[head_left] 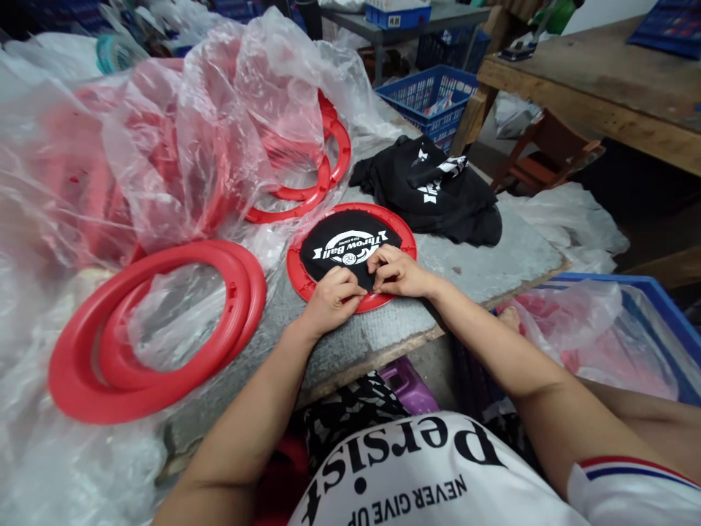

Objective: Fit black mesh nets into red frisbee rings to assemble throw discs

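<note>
A red plastic ring [294, 264] lies on the grey tabletop, with a round black fabric disc [323, 237] printed "Throw Ball" spread over its middle. My left hand [335, 298] pinches the fabric's near edge, close to the ring's inner rim. Just to its right, my right hand [395, 273] has its fingers curled on the same edge, thumb and forefinger pressed together. The fingertips of both hands almost meet there. Beyond the ring, a pile of black printed fabric [460, 208] lies heaped.
Two stacked red rings [77, 372] lie at the left on clear plastic. More red rings [336, 146] sit in a large plastic bag [213, 109] behind. A blue crate [657, 292] stands at the right below the table edge; another blue basket [405, 95] is on the floor beyond.
</note>
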